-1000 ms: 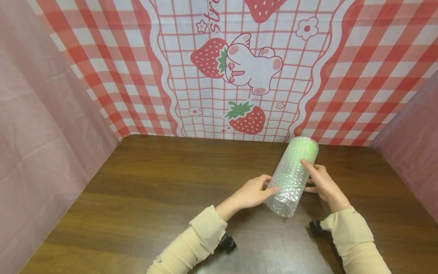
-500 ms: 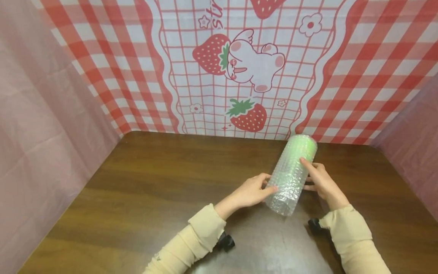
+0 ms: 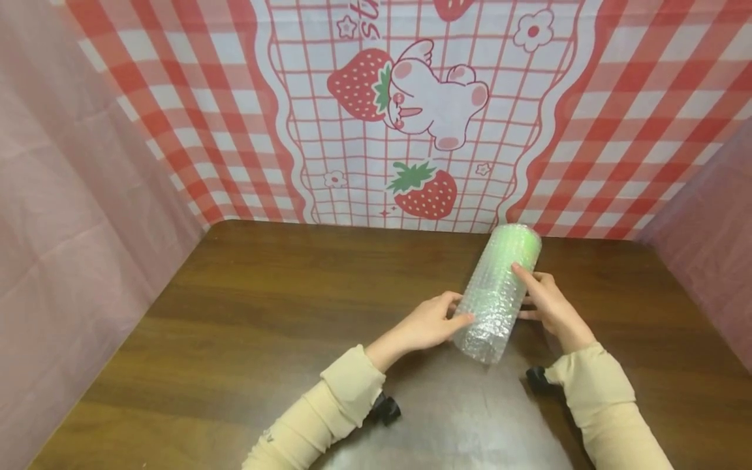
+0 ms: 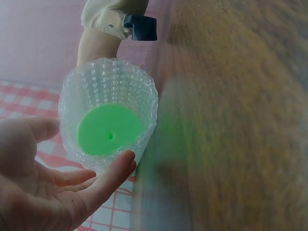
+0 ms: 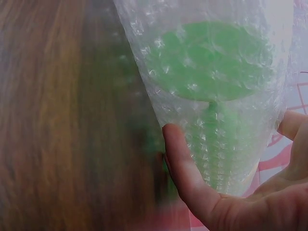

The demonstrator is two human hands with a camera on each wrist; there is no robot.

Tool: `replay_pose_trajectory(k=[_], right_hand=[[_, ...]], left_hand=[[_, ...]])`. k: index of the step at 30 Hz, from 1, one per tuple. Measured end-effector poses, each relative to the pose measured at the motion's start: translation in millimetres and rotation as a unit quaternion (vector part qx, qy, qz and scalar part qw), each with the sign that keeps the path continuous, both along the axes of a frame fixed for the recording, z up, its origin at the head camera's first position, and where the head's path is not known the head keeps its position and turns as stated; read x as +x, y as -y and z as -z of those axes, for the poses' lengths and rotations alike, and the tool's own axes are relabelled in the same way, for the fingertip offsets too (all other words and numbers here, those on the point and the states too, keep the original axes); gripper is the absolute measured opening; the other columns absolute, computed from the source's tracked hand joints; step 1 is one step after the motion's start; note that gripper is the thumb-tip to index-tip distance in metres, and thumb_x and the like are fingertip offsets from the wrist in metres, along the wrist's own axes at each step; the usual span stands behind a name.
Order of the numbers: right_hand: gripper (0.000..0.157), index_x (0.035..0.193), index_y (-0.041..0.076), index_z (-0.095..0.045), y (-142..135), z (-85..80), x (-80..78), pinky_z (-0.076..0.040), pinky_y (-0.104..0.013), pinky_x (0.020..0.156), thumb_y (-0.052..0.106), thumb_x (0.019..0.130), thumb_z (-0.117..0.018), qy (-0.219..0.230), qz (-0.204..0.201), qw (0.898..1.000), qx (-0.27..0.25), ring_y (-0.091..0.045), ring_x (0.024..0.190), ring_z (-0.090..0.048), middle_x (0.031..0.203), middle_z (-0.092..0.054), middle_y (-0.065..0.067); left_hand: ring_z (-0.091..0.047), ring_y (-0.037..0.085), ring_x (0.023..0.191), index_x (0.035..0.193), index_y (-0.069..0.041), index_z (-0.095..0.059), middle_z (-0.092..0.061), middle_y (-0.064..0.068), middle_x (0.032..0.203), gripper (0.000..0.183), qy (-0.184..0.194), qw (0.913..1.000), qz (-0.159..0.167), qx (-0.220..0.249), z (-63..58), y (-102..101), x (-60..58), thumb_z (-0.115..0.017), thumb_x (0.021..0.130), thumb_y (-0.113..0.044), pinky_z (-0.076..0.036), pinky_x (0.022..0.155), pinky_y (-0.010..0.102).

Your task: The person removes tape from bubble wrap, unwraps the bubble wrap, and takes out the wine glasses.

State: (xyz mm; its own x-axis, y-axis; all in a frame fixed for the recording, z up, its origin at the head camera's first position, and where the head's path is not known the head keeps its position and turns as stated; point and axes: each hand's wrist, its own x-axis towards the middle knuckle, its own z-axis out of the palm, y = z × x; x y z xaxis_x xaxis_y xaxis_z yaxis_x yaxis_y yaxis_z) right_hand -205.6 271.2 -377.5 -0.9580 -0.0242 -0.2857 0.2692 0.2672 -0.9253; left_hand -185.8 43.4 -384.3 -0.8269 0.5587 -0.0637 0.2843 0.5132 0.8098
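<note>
A tube of bubble wrap (image 3: 493, 297) lies slanted over the table's right half, its far end near the back edge. Inside it, a pale green object shows through the plastic. The left wrist view looks into the wrap's open near end, onto a flat round green disc (image 4: 109, 126) with a small hole or dimple. A narrow green stem (image 5: 214, 113) runs on from the disc in the right wrist view. My left hand (image 3: 431, 321) holds the near end's left side, thumb on top. My right hand (image 3: 555, 308) grips the right side farther up, thumb along the top.
The brown wooden table (image 3: 282, 294) ends at a strawberry-print checked cloth (image 3: 364, 150) hanging behind it. Pink curtains (image 3: 64, 196) hang at both sides. Black wrist-camera mounts (image 3: 386, 409) stick out beneath the cream sleeves (image 3: 329, 408).
The head view has tilted slightly, so the whole scene sits a little higher in it. Both hands keep the same hold on the bubble-wrapped green object, which stays in place.
</note>
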Motion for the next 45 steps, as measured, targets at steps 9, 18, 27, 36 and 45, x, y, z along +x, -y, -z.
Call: replay_pose_trajectory(k=[9,18,27,36,45], right_hand=[[0.096,0.13,-0.006,0.008,-0.6,11.5,-2.1,-0.047,-0.038,0.072,0.061,0.078,-0.036,0.011,0.003,1.0,0.014,-0.033,0.102,-0.038,0.129,-0.01,-0.028],[0.096,0.129,-0.008,0.01,2.3,11.3,-0.9,-0.047,-0.04,0.072,0.06,0.078,-0.036,0.004,-0.006,1.0,0.011,-0.041,0.107,-0.033,0.129,-0.004,-0.03],[0.095,0.131,-0.005,0.006,8.4,6.3,2.2,-0.044,-0.045,0.078,0.061,0.078,-0.038,0.002,-0.02,1.0,0.017,-0.042,0.11,-0.029,0.13,-0.005,-0.025],[0.091,0.13,-0.006,0.009,16.8,-1.3,4.1,-0.046,-0.042,0.076,0.058,0.081,-0.034,0.007,-0.023,0.999,0.021,-0.044,0.111,-0.028,0.129,-0.006,-0.03],[0.093,0.131,-0.005,0.009,19.2,0.5,3.5,-0.046,-0.042,0.075,0.059,0.079,-0.035,0.01,-0.018,0.999,0.028,-0.045,0.112,-0.029,0.13,-0.007,-0.031]], left_hand=[[-0.059,0.012,0.06,0.127,-0.009,-0.034,-0.053,0.009,0.111,0.058,0.052,0.9983,0.008,0.026,0.1,4.2,5.5,-0.049,0.082,-0.042,-0.047,0.059,0.02],[-0.059,0.013,0.065,0.128,-0.008,-0.031,-0.051,0.012,0.113,0.059,0.094,0.9938,0.011,0.06,1.9,6.2,5.5,-0.052,0.082,-0.039,-0.05,0.058,0.023],[-0.056,0.012,0.083,0.13,-0.009,-0.027,-0.048,0.01,0.116,0.062,0.128,0.9875,0.026,0.088,0.9,10.5,2.4,-0.054,0.081,-0.036,-0.049,0.065,0.023],[-0.055,0.01,0.084,0.13,-0.01,-0.027,-0.048,0.009,0.116,0.063,0.12,0.9889,0.018,0.086,2.2,11.9,-3.0,-0.053,0.08,-0.039,-0.047,0.066,0.021],[-0.053,0.011,0.09,0.13,-0.009,-0.029,-0.049,0.009,0.116,0.064,0.122,0.9889,-0.001,0.086,1.2,13.0,-2.3,-0.055,0.079,-0.039,-0.047,0.069,0.021]])
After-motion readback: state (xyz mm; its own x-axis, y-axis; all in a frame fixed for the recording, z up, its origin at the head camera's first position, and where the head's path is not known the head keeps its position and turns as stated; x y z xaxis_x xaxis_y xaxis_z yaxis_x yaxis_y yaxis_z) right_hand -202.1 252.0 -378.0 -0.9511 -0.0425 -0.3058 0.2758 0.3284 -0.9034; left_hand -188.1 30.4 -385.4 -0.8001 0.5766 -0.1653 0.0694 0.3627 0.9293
